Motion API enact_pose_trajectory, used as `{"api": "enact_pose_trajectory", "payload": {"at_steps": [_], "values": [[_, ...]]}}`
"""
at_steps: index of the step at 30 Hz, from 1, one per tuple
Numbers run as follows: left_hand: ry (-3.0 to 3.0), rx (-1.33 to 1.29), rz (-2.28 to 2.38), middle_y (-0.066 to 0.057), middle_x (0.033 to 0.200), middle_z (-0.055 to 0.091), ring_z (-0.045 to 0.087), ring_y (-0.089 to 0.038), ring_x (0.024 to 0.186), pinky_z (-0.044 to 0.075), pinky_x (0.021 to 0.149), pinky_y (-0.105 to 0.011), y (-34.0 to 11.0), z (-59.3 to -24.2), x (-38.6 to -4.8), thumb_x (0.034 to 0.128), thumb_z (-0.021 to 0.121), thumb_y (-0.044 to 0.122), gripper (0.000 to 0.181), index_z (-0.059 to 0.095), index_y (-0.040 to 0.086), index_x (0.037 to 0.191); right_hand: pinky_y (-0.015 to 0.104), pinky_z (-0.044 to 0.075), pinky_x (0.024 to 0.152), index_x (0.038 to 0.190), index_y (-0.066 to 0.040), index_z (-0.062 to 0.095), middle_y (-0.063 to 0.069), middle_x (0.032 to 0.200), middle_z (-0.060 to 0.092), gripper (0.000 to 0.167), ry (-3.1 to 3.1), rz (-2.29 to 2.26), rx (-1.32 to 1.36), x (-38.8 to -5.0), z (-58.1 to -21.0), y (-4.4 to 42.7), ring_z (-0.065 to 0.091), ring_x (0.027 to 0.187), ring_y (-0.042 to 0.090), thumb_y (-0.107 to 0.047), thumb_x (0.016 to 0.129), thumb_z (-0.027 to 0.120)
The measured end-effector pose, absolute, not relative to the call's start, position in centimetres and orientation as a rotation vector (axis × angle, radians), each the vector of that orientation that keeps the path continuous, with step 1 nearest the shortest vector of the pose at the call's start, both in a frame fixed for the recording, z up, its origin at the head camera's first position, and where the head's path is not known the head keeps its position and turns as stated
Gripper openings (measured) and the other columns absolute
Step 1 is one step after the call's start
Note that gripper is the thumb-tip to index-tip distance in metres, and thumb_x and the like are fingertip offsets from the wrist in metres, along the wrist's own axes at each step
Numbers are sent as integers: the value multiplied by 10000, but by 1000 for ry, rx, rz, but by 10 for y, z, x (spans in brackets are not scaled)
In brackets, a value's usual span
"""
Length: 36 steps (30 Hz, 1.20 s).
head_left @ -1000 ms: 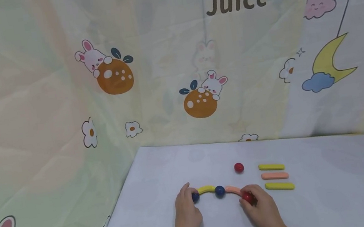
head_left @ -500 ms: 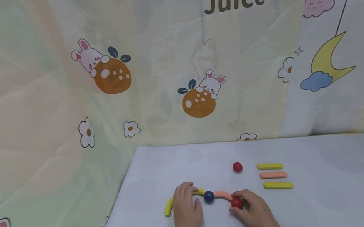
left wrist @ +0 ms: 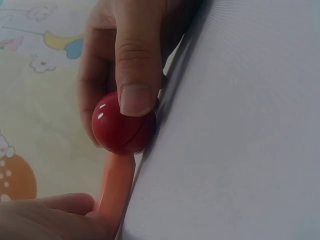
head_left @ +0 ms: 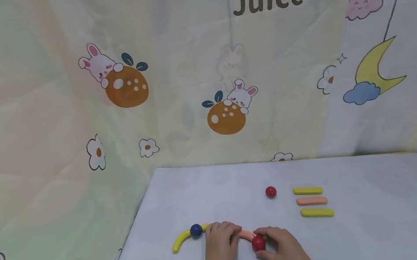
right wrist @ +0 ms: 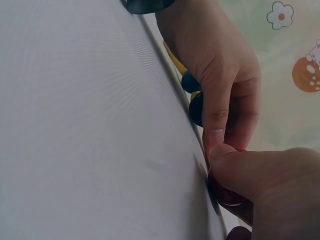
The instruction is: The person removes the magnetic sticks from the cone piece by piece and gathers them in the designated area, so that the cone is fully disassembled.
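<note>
A chain of curved sticks and balls lies on the white table. My left hand (head_left: 221,246) pinches its salmon-pink stick (left wrist: 116,185), covering the middle of the chain in the head view. At that stick's end is a glossy red ball (head_left: 258,243), pinched between the thumb and fingers of my right hand (head_left: 285,248). Left of my left hand, a blue ball (head_left: 196,231) joins a curved yellow stick (head_left: 180,242) to another yellow piece. A second dark blue ball (right wrist: 196,108), hidden in the head view, shows beside the left hand in the right wrist view.
A loose red ball (head_left: 271,192) sits farther back on the table (head_left: 380,212). To its right lie a yellow stick (head_left: 307,190), a pink stick (head_left: 312,200) and another yellow stick (head_left: 317,213), roughly parallel. A printed curtain (head_left: 167,64) stands behind the table.
The chain has shifted left and nearer, baring its yellow end. My left hand has moved along it from the left blue ball to the pink stick. My right hand kept the red ball.
</note>
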State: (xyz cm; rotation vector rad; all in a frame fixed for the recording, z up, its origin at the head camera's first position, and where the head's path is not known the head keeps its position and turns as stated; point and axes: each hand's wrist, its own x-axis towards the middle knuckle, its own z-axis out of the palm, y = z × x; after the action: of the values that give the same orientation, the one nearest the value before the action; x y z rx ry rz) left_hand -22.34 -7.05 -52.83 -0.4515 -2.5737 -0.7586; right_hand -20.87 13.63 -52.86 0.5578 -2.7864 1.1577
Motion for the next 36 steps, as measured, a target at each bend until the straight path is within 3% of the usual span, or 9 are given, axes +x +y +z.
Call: {"api": "enact_pose_trajectory", "payload": {"at_steps": [3,9,15,18,26,36], "values": [[-2553,-444,-744,168,894,659,551,-80,879,386,943,-439,-73,-528,-222,833,764,182,125,733,267,919,335,513,885,1143,-299,641,-220,1058,632,425,-2792,1163,556,-208,-529,136,565,972,32,-460,778,788],[-2522,-380,-761,145,879,671,570,-102,868,387,936,-440,-77,-528,-224,821,770,125,144,733,245,891,260,508,858,1109,-279,640,-196,1031,621,350,-2715,1286,617,-214,-528,140,568,938,38,-372,805,787],[-2576,-317,-819,153,881,660,561,-112,907,382,958,-442,-78,-525,-228,829,767,121,161,730,256,909,207,483,668,1149,-217,658,-127,971,616,396,-2660,1360,281,-228,-518,139,541,799,92,-134,792,809],[-2596,-299,-828,166,873,647,546,-95,893,381,953,-433,-77,-524,-229,837,763,133,152,726,263,907,204,486,651,1148,-184,668,-89,979,646,411,-2615,1324,162,-241,-515,137,551,768,83,-83,777,814],[-2625,-284,-853,185,865,631,522,-81,889,383,949,-430,-74,-523,-229,837,766,144,155,718,282,892,215,490,619,1161,-153,680,28,1017,705,412,-2574,1237,38,-275,-519,132,594,729,97,-138,776,825],[-2663,-266,-887,202,850,626,513,-61,858,378,957,-439,-73,-524,-229,823,773,126,179,719,291,868,258,461,652,1193,-130,667,54,1113,699,390,-2611,1195,-28,-298,-519,120,558,746,136,-184,824,782]]}}
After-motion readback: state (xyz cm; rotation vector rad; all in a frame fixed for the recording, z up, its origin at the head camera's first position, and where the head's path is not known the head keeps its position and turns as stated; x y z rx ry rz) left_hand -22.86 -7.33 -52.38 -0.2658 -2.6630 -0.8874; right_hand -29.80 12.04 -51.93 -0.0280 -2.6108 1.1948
